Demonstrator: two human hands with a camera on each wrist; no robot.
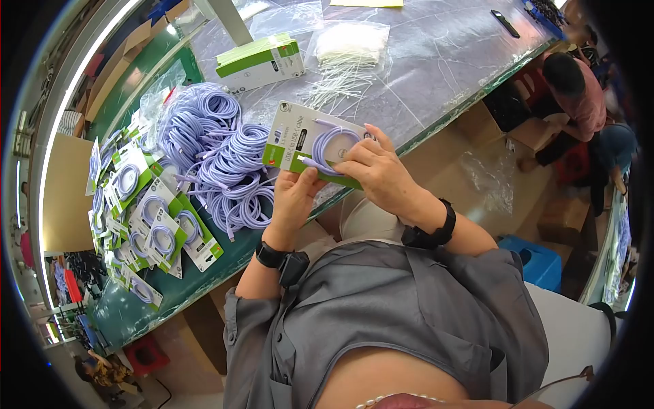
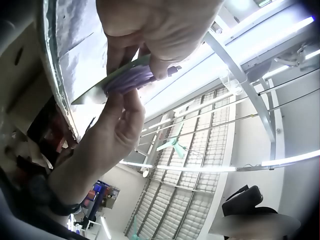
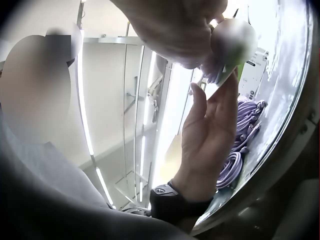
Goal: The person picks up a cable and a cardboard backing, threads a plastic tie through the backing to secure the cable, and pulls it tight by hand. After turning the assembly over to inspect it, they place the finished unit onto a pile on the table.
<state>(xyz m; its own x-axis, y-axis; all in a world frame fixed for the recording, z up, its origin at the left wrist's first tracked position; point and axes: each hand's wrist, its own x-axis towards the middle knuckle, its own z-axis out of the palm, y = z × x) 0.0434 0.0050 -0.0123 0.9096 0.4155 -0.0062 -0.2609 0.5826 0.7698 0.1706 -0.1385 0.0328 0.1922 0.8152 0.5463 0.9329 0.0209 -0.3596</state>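
A green and white card (image 1: pixel 289 140) with a coiled lilac cable (image 1: pixel 320 146) on its front is held up between both hands in the head view. The left hand (image 1: pixel 294 201) pinches the card's lower left edge. At the card's right side, the right hand (image 1: pixel 381 170) grips the card and the coil with thumb and fingers. From the left wrist view, the card (image 2: pixel 87 96) is seen nearly edge-on, with the lilac coil (image 2: pixel 127 80) between the hands. In the right wrist view, the left hand (image 3: pixel 207 135) reaches up to the card, partly blurred.
Loose lilac cable coils (image 1: pixel 238 160) lie on the table left of the hands, beside a pile of carded cables (image 1: pixel 153 225). Behind are a stack of cards (image 1: pixel 262 65) and white ties (image 1: pixel 344 65). A phone (image 1: pixel 505 23) lies far right; people sit beyond the table's edge.
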